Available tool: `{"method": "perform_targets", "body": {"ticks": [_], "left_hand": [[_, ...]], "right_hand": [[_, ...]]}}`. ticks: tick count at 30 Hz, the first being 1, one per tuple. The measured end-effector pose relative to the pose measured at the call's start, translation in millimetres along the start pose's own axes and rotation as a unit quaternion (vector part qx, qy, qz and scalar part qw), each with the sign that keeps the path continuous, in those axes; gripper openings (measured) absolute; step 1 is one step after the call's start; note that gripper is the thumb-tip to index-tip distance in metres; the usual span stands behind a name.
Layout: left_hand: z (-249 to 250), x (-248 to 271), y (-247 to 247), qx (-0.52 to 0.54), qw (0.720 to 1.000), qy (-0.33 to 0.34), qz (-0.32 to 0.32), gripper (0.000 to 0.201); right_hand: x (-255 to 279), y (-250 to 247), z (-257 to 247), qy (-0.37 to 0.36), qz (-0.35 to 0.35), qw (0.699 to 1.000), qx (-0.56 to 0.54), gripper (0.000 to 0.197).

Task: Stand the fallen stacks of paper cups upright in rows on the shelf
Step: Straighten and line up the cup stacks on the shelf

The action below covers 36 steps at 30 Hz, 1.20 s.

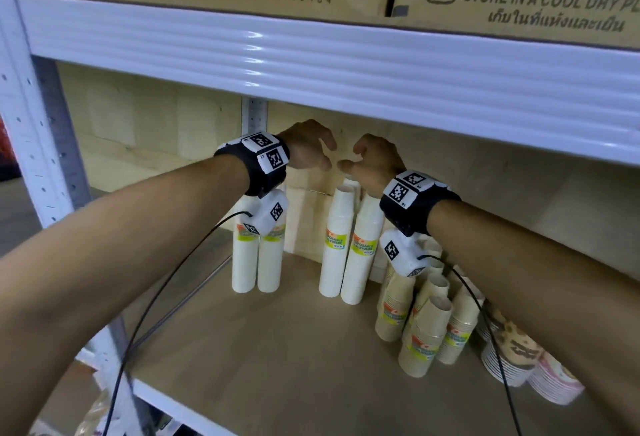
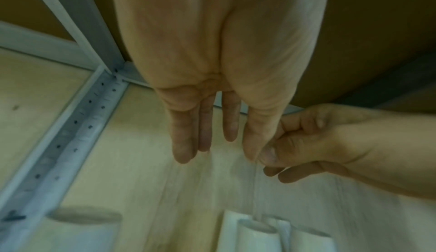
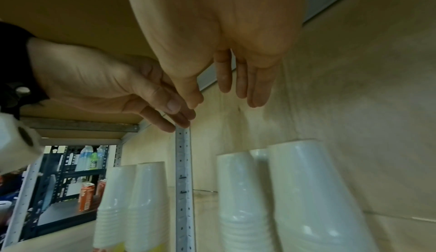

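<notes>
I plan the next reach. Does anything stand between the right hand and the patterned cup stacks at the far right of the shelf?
Yes. The right hand is empty above the white stacks; the brown stacks stand between it and the patterned stacks. A reach from the front looks free.

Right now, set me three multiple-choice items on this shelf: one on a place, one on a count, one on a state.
1. Where do the brown cup stacks stand relative to the white cup stacks?
A. To their right, nearer the front
B. To their left
C. On the shelf above

2. How many white stacks stand left of the rear upright post?
A. None
B. Two
C. Five

3. What are the left hand and right hand doing?
A. Each grips a stack
B. Both hover above the stacks, holding nothing
C. Both lie flat on the shelf board

Answers:
1 A: the head view shows them right of the white ones.
2 B: a pair stands there.
3 B: the fingers are loose and empty.
</notes>
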<state>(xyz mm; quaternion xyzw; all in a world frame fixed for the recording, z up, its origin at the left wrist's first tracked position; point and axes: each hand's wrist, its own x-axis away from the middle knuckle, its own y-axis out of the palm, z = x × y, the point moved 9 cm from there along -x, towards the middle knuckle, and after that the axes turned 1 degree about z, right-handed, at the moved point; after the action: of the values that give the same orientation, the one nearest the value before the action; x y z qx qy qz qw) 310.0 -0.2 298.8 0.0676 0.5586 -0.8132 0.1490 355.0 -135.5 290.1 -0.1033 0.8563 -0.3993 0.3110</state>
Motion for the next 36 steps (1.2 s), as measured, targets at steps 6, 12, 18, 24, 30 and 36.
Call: {"method": "perform_targets", "body": {"ticks": [6, 12, 18, 24, 30, 36], "left_hand": [[-40.1, 21.5, -40.2, -0.014, 0.999, -0.042, 0.03, 0.046], [-96.8, 41.8, -44.5, -0.028, 0.994, -0.106, 0.017, 0.047], [-135.0, 55.0, -22.1, -0.007, 0.989, -0.148, -0.002, 0.059], [-156.6, 59.7, 9.4, 0.02, 0.985, -0.172, -0.016, 0.078], [-157.4, 58.9, 22.9, 0.068, 0.984, -0.162, 0.007, 0.076], [-157.1, 61.7, 21.5, 0.102, 0.983, -0.15, 0.029, 0.065]], "right_hand": [[-1.6, 29.0, -40.5, -0.033, -0.03, 0.999, -0.028, 0.055], [6.3, 68.0, -70.9, -0.061, -0.079, 0.994, -0.044, 0.06], [13.4, 103.8, -82.1, -0.063, -0.136, 0.988, -0.049, 0.073], [15.8, 127.0, -79.7, -0.04, -0.183, 0.98, -0.072, 0.08], [15.4, 143.6, -77.6, -0.052, -0.192, 0.979, -0.043, 0.066], [13.2, 146.2, -74.1, -0.056, -0.195, 0.978, -0.045, 0.057]]}}
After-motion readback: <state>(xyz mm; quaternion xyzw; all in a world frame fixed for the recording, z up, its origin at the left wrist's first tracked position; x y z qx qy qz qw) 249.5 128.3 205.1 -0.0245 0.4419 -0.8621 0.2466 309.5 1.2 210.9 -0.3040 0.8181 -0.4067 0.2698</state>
